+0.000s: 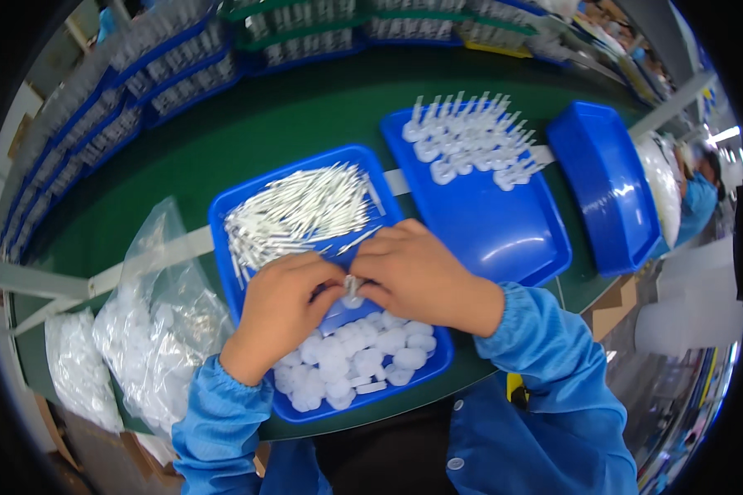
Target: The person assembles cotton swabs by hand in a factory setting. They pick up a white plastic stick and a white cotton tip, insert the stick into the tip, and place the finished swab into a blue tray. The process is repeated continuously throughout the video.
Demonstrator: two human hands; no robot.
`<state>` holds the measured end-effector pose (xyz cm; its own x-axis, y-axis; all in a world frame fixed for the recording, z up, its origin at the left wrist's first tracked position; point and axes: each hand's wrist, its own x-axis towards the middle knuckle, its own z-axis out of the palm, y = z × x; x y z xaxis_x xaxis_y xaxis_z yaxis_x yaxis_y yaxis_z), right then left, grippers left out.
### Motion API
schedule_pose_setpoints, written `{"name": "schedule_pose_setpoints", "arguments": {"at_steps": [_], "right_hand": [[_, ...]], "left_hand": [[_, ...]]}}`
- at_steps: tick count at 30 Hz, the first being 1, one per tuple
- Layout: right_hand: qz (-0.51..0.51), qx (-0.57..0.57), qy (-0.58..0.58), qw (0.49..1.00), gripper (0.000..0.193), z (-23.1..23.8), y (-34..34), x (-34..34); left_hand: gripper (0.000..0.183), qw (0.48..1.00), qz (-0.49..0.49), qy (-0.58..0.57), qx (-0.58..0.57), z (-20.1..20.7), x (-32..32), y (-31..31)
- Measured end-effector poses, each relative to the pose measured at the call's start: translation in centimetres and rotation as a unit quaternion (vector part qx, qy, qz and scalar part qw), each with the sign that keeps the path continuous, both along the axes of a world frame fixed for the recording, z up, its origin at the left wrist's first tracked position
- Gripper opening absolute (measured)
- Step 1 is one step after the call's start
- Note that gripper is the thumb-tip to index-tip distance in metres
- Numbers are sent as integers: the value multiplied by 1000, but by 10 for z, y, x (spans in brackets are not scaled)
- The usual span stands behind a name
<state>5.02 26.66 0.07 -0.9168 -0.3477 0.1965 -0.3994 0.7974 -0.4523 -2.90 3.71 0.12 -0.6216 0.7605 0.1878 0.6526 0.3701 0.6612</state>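
Observation:
My left hand [287, 301] and my right hand [417, 271] meet over a blue tray [447, 355], fingertips pinched together. Between them is a small clear plastic piece with a rounded base [352, 299]; fingers hide part of it. Beyond my hands, the tray holds a heap of thin white sticks [305, 206]. Its near end holds a pile of round translucent white plastic pieces [347, 355]. To the right, a second blue tray [504, 235] carries several upright clear pieces [462, 144] with round bases and thin stems, grouped at its far end.
Blue trays [609, 186] sit at the right of the green table [182, 148]. Clear plastic bags [161, 338] of white parts lie at the left edge. Racked trays [173, 82] full of clear pieces line the back. Another person [698, 198] is at the far right.

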Motion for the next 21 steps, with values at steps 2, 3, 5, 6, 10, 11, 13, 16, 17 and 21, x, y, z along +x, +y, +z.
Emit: {"name": "schedule_pose_setpoints", "arguments": {"at_steps": [2,3,5,6,10,11,13,16,17,21], "right_hand": [[-14,18,17,1000,18,-7,-3,3],[-14,21,27,999,18,-8,-5,2],[-43,-5,45,998,18,5,7,9],[-54,-17,54,997,18,8,14,14],[-307,-30,139,941,13,16,105,31],[-358,81,140,920,16,9,131,43],[-379,65,67,921,19,6,142,54],[-391,29,15,920,27,9,131,64],[-378,21,22,925,28,6,130,66],[-321,116,172,924,23,-1,134,55]], "left_hand": [[20,1000,-12,-7,-24,0,-2,2],[22,999,-10,-9,-42,3,-1,0],[29,998,30,-50,-29,20,7,-2],[32,996,53,-70,-22,25,12,-6],[35,997,58,-42,-2,23,21,-27],[33,998,42,-40,-7,21,22,-26],[29,999,26,-33,-28,21,23,-32],[24,999,37,-2,-18,24,24,-34],[24,999,40,3,-25,26,24,-34],[24,999,15,13,-29,31,22,-24]]}}
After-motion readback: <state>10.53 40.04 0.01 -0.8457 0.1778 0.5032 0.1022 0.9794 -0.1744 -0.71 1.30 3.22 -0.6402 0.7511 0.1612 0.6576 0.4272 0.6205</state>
